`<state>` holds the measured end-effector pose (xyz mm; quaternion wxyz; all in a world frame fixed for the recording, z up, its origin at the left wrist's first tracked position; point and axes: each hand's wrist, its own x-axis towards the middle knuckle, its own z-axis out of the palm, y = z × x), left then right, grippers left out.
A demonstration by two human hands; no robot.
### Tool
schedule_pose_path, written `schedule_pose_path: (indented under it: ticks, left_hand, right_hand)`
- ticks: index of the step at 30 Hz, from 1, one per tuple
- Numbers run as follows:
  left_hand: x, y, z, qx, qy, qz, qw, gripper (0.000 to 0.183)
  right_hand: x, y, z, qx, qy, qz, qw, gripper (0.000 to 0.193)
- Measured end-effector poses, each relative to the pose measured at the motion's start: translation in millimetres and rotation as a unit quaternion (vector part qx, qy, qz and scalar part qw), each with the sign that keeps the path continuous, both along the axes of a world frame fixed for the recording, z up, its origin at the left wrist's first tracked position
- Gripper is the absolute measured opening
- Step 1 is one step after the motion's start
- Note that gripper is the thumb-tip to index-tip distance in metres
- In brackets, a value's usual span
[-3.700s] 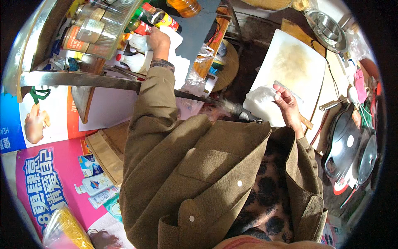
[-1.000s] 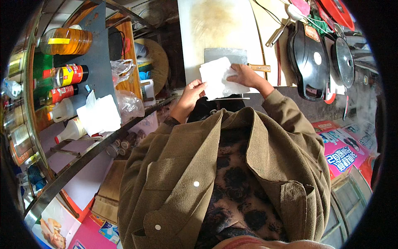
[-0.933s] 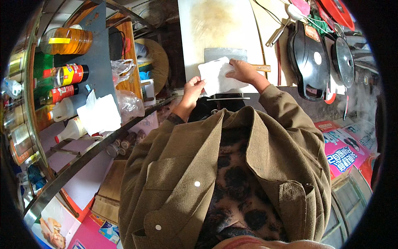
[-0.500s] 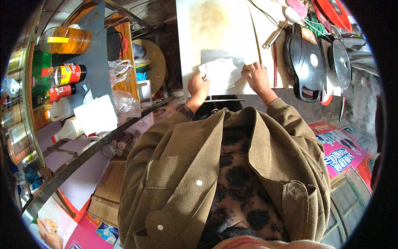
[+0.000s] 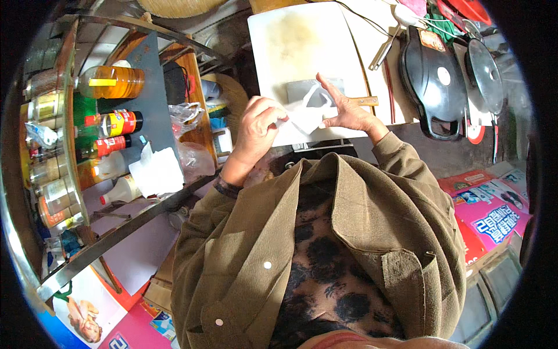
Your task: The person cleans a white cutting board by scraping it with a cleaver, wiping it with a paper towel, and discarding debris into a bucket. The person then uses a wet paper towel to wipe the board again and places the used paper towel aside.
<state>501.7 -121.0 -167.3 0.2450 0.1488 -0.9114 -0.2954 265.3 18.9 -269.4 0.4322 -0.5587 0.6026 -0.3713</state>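
Observation:
A white cutting board point(image 5: 279, 64) lies in front of me, with brownish stains on its far part. On its near half lies a cleaver; its grey blade point(image 5: 299, 89) is partly covered and its wooden handle point(image 5: 366, 101) points right. My left hand point(image 5: 259, 125) pinches the left side of a crumpled white paper towel point(image 5: 306, 116) above the near edge of the board. At the towel's right side, my right hand point(image 5: 350, 113) has thumb and forefinger spread wide, the thumb by the paper. The towel hides part of the blade.
Left, a shelf holds an amber oil bottle point(image 5: 116, 81), several sauce bottles point(image 5: 122, 123), a stack of white paper point(image 5: 156, 168) and clear plastic bags point(image 5: 196, 158). A black electric griddle point(image 5: 433, 81) stands right, beside a glass lid point(image 5: 485, 75). A cable point(image 5: 363, 22) runs behind.
The paper towel, flat over the blade before, is now lifted and crumpled toward me. My left hand has moved left and nearer; my right hand has left the handle and spread its fingers.

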Motion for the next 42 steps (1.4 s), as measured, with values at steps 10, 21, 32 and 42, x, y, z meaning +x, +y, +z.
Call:
schedule_pose_path:
  ticks: [10, 21, 32, 42]
  left_hand:
    - [30, -22, 70, 0.070, -0.023, 0.013, 0.997, 0.022]
    - [38, -15, 51, 0.378, 0.099, 0.103, 0.915, 0.012]
    - [47, -24, 23, 0.468, 0.184, 0.206, 0.840, 0.011]
    - [38, -6, 21, 0.164, -0.153, 0.142, 0.964, 0.010]
  right_hand:
    - [20, -20, 51, -0.122, -0.201, -0.104, 0.966, 0.054]
    - [83, -58, 124, -0.341, -0.022, -0.013, 0.940, 0.029]
    - [83, -50, 88, -0.326, 0.007, -0.082, 0.942, 0.014]
    - [34, 5, 57, 0.022, 0.125, -0.002, 0.992, 0.066]
